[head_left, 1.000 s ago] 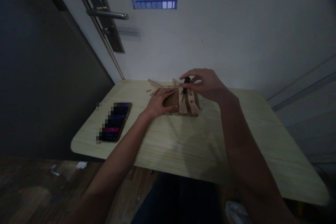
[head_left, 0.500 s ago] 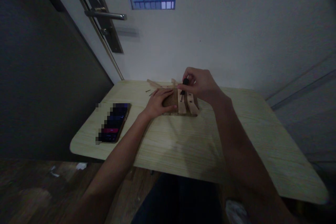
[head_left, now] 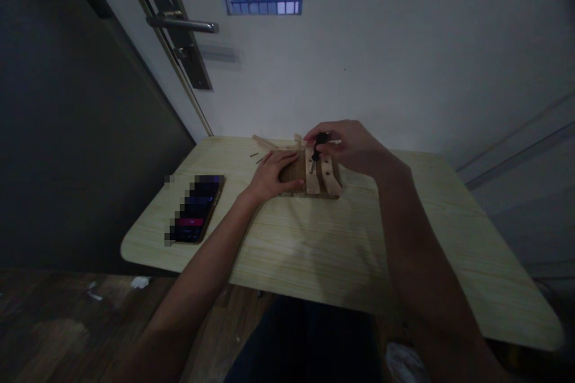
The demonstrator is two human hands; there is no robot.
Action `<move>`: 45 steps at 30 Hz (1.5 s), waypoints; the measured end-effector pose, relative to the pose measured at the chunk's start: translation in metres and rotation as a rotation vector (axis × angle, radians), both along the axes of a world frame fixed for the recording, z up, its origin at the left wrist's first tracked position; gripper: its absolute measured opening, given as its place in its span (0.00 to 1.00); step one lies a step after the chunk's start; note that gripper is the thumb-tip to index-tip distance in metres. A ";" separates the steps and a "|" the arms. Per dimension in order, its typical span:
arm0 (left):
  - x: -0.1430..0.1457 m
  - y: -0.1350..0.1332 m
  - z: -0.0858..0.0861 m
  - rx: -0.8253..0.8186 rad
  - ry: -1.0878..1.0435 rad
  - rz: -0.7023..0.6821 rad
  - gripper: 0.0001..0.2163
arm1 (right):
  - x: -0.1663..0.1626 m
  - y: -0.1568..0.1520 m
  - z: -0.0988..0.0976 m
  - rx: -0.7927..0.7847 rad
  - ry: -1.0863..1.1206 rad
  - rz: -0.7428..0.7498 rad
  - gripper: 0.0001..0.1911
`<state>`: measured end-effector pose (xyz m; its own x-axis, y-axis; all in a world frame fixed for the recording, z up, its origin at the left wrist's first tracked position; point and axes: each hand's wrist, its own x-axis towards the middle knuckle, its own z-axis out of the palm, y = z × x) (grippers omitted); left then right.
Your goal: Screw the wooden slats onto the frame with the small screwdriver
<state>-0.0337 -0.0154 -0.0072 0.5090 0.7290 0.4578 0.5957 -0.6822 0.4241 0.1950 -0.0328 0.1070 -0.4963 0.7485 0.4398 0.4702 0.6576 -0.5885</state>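
A small wooden assembly (head_left: 314, 176) of a brown board with two pale slats across it lies near the far edge of the light wooden table (head_left: 341, 251). My left hand (head_left: 272, 173) rests flat on its left part, fingers stretched over the board. My right hand (head_left: 350, 146) is closed in a pinch on the black handle of a small screwdriver (head_left: 318, 146), which stands almost upright with its tip on the left slat.
A phone (head_left: 195, 208) lies on the table's left side. A few dark screws (head_left: 255, 157) and loose pale wooden strips (head_left: 269, 143) lie behind the assembly. A door with a metal lever handle (head_left: 182, 25) stands at the left, a white wall behind.
My right hand's fingers have shifted around the screwdriver handle, first gathering in, then spreading again. My left hand and the assembly have stayed put.
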 end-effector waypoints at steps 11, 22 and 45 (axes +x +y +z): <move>0.003 0.000 0.000 -0.002 0.004 0.001 0.32 | -0.010 0.001 -0.001 0.114 -0.045 -0.279 0.15; 0.001 0.001 -0.003 0.033 -0.002 0.009 0.32 | -0.001 -0.002 -0.001 -0.031 0.057 -0.082 0.10; 0.001 0.002 -0.003 0.039 -0.011 -0.019 0.32 | -0.006 0.000 -0.003 0.128 -0.019 -0.258 0.15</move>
